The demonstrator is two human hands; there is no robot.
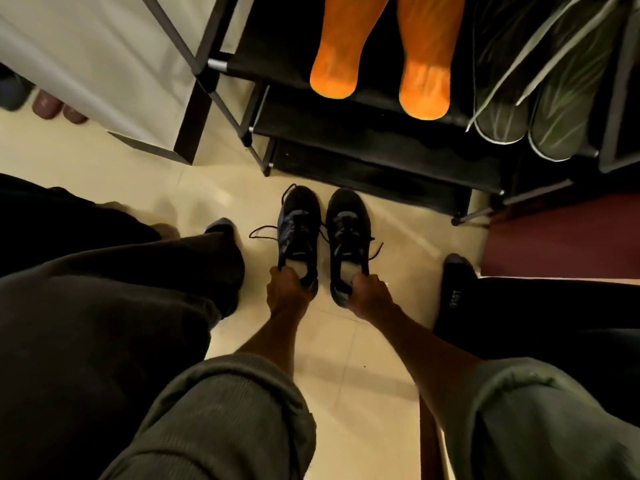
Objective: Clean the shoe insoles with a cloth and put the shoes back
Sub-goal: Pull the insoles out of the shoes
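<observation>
Two black lace-up shoes point toward a black shoe rack [363,133]. My left hand [285,289] grips the heel collar of the left shoe [299,230]. My right hand [370,292] grips the heel collar of the right shoe [348,233]. Pale insoles show inside both shoe openings. Loose laces trail to the sides. Both shoes are over the cream tiled floor [346,375], just in front of the rack's lowest shelf. No cloth is in view.
Two orange insoles [377,64] lie on the rack's upper shelf, with a pair of green shoes [530,109] to their right. My legs in dark trousers and socked feet flank the shoes. A white cabinet [104,64] stands at left, a dark red mat [568,233] at right.
</observation>
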